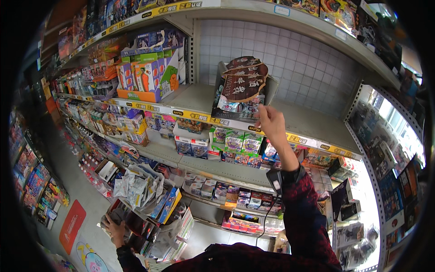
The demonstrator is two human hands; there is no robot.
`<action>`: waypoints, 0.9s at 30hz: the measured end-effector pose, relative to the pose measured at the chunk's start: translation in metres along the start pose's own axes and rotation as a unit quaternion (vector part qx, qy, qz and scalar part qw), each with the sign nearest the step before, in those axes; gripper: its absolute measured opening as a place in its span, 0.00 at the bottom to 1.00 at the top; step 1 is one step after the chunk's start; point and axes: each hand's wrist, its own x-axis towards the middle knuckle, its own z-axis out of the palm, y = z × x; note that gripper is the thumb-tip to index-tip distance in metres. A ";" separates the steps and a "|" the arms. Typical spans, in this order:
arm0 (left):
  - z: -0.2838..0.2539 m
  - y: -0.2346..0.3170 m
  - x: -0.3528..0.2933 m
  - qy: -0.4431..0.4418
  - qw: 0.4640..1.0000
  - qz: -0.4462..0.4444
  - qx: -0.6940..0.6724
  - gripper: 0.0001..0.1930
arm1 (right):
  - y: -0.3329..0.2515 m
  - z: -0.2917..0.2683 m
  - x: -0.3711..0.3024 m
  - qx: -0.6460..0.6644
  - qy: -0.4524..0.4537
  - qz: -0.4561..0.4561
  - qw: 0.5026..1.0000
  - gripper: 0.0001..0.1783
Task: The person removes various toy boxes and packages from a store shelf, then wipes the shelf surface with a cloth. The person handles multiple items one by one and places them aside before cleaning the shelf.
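My right hand (pixel 272 125) is raised at the middle shelf, its fingers curled together at the front right of a dark open box (pixel 220 93). Whatever it may hold is too small to make out. Inside the box lie shiny small packets (pixel 233 105), and a brown scalloped sign (pixel 247 81) with pale writing stands over them. Low on the left, my left hand (pixel 115 230) is bent round a dark grey item (pixel 120 213) at the side of a pile. On that pile lie clear and silvery plastic wrappers (pixel 138 186) and a blue-and-yellow box (pixel 168 205).
A carrot-printed display box (pixel 149 75) stands left on the same shelf (pixel 190 97). Boxed goods (pixel 233 139) fill the shelves below. A black device (pixel 274 180) with a cable hangs by my right forearm. A red floor mat (pixel 72 226) lies at lower left.
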 end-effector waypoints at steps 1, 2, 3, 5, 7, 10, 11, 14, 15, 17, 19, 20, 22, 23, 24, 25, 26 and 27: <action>0.001 0.002 -0.005 0.013 1.000 -0.015 -0.009 0.51 | -0.003 0.002 0.015 0.034 -0.013 0.042 0.998 0.24; 0.003 0.002 -0.010 0.033 0.999 0.003 0.005 0.50 | -0.005 0.005 0.027 0.076 -0.031 0.082 0.993 0.25; 0.007 0.000 -0.014 0.053 0.998 0.018 0.005 0.50 | -0.006 0.008 0.038 0.118 -0.051 0.122 0.984 0.26; 0.019 -0.007 -0.022 0.114 0.992 0.046 0.009 0.48 | -0.007 0.015 0.053 0.199 -0.069 0.143 0.967 0.22; 0.031 -0.016 -0.028 0.161 0.986 0.040 0.027 0.44 | -0.003 0.024 0.060 0.249 -0.086 0.134 0.955 0.20; 0.041 -0.021 -0.038 0.264 0.957 0.118 -0.008 0.34 | 0.006 0.035 0.063 0.289 -0.035 0.106 0.951 0.12; 0.043 -0.020 -0.042 0.279 0.951 0.133 -0.025 0.30 | 0.008 0.036 0.063 0.301 -0.040 0.090 0.949 0.10; 0.040 -0.003 -0.053 0.280 0.941 0.184 -0.045 0.25 | 0.010 0.041 0.063 0.293 -0.006 0.051 0.955 0.09; 0.038 0.006 -0.055 0.278 0.939 0.195 -0.057 0.25 | 0.008 0.043 0.064 0.288 0.011 0.056 0.956 0.09; 0.036 0.025 -0.062 0.272 0.940 0.195 -0.060 0.24 | 0.002 0.041 0.065 0.261 0.018 0.017 0.965 0.10; 0.030 0.040 -0.062 0.254 0.936 0.229 -0.085 0.22 | -0.004 0.037 0.066 0.263 -0.001 -0.019 0.965 0.10; 0.028 0.047 -0.062 0.246 0.936 0.236 -0.087 0.22 | -0.008 0.030 0.067 0.257 0.009 -0.036 0.966 0.10; 0.027 0.061 -0.064 0.234 0.934 0.257 -0.087 0.23 | -0.014 0.022 0.069 0.296 0.023 -0.030 0.955 0.09; 0.025 0.066 -0.064 0.218 0.939 0.254 -0.079 0.23 | -0.016 0.020 0.071 0.318 0.031 -0.007 0.947 0.10; 0.025 0.071 -0.064 0.213 0.934 0.272 -0.092 0.23 | -0.019 0.015 0.073 0.324 0.023 0.002 0.946 0.10; 0.024 0.077 -0.064 0.197 0.936 0.274 -0.098 0.22 | -0.021 0.012 0.075 0.325 0.024 0.019 0.945 0.11; 0.024 0.083 -0.063 0.190 0.933 0.289 -0.102 0.22 | -0.021 0.011 0.075 0.319 0.034 0.030 0.947 0.11; 0.023 0.089 -0.062 0.185 0.930 0.303 -0.098 0.21 | -0.022 0.010 0.076 0.320 0.038 0.034 0.946 0.11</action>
